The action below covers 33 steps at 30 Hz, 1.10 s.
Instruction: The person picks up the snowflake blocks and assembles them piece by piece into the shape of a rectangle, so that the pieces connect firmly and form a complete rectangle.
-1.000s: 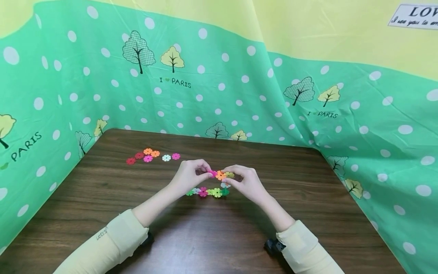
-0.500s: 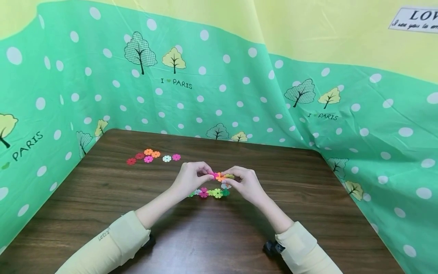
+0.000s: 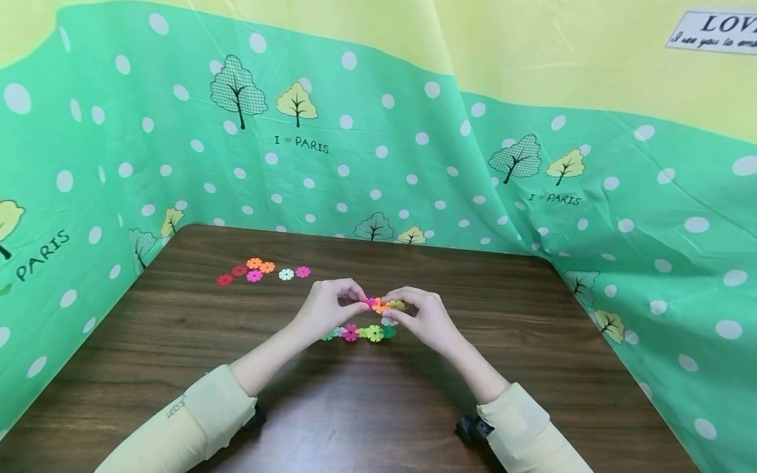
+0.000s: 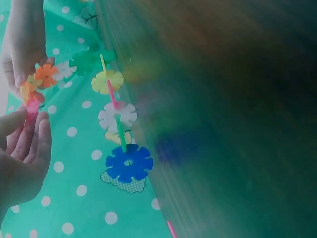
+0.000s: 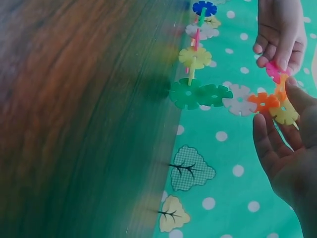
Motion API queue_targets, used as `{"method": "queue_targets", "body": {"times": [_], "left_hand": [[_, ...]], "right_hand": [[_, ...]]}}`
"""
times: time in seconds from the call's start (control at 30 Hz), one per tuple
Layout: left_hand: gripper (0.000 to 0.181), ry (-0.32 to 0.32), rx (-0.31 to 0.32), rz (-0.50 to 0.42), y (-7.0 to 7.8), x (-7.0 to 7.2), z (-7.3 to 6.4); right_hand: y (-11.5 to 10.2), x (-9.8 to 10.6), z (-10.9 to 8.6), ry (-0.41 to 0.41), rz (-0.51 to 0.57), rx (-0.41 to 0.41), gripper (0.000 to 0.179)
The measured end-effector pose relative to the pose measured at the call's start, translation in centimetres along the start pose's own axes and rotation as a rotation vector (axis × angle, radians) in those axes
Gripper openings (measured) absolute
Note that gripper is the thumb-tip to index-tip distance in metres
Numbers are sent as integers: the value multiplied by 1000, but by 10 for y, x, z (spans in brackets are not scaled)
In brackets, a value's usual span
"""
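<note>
In the head view my left hand (image 3: 325,305) pinches a pink snowflake disc (image 4: 32,106) between thumb and fingers. My right hand (image 3: 428,318) pinches an orange snowflake disc (image 3: 380,305) right beside it. Pink and orange touch; how deep their slots interlock cannot be seen. The orange disc belongs to a chain of slotted discs. In the right wrist view that chain runs through a yellow disc (image 5: 284,114), another orange disc (image 5: 264,102), a white disc (image 5: 240,100) and green discs (image 5: 185,94), then bends toward a blue disc (image 5: 204,8). My left forearm and hand hide part of the chain in the head view.
Several loose discs lie on the brown wooden table (image 3: 177,341) at the back left: red (image 3: 225,280), orange (image 3: 254,263), pink (image 3: 303,271) and white (image 3: 286,274). A green dotted curtain (image 3: 331,171) borders the table's back and sides.
The pink and orange discs sit slightly closer together, and the orange one has tilted a little. Both hands keep their grips in nearly the same place.
</note>
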<state>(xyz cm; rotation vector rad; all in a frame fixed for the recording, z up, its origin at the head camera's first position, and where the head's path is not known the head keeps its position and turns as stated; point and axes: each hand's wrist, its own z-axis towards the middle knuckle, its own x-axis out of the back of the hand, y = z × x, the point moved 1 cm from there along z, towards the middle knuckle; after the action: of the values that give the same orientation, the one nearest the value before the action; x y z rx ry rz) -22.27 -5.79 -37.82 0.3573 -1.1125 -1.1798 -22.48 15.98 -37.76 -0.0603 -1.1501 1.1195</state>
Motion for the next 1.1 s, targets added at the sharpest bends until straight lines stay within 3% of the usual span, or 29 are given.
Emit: {"method": "queue_targets", "body": {"times": [0.2,0.33,0.7,0.87,1.1], "left_hand": [[11,-17,-13,24,-2,11,1],[14,-42,15,68,-5,23,2],[30,-120,71,166,-23,64,8],[37,-141,84,222,-35,80,10],[46,-173,87,224,-61,96,13]], "right_hand": [[3,5,-2,-6,-14,-24,21],[3,8,-3,-10,-5,-28,20],[4,15,-7,-3,-5,-24,18],[5,17,-7,-2,-20,0,18],[5,17,-8,-15,-15,22,17]]}}
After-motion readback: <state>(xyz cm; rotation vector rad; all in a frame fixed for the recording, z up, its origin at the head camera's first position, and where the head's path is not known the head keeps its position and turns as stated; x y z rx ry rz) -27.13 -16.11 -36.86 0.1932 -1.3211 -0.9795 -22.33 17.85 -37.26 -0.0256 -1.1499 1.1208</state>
